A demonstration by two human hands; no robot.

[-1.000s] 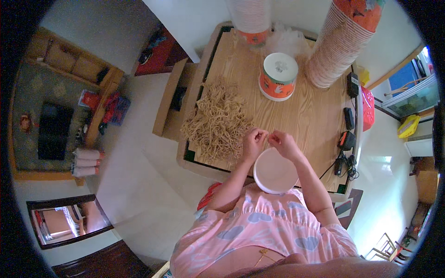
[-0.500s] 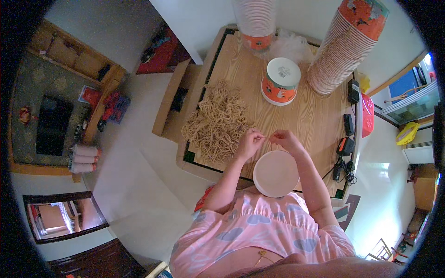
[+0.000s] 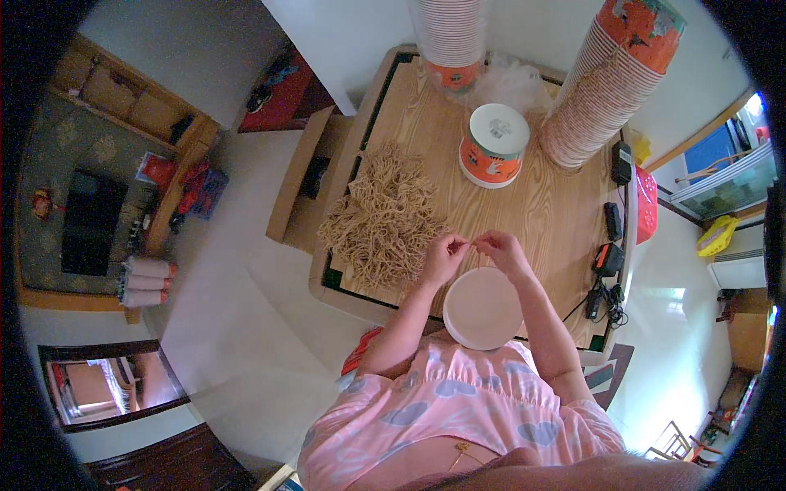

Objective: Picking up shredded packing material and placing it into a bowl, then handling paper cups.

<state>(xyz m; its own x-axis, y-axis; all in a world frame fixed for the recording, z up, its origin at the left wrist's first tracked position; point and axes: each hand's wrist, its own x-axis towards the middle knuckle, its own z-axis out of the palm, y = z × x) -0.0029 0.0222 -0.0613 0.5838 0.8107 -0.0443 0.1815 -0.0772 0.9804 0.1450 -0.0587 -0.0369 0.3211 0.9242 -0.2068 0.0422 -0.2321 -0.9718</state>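
Observation:
My left hand point(image 3: 446, 257) and my right hand point(image 3: 502, 250) meet fingertip to fingertip above the near part of the table, both pinched. Between them runs what looks like a thin tan cord, mostly hidden by the fingers. Just below the hands, a white paper tub point(image 3: 481, 309) rests against my front at the table edge, its round pale face turned up. A loose heap of tan twisted cord point(image 3: 383, 217) lies beside my left hand. Beyond the hands, an orange-and-white paper tub point(image 3: 491, 164) stands on the table with a white round end up.
Tall stacks of nested paper tubs point(image 3: 602, 90) stand at the far right and far middle of the wood-grain table point(image 3: 540, 213). Crumpled clear plastic point(image 3: 512, 84) lies between them. Black adapters and cables point(image 3: 607, 260) line the right edge. An open cardboard box point(image 3: 307, 180) sits left of the table.
My fingertips have drawn a little closer together, still pinched. The view has shifted slightly; the cord heap and tubs keep their places.

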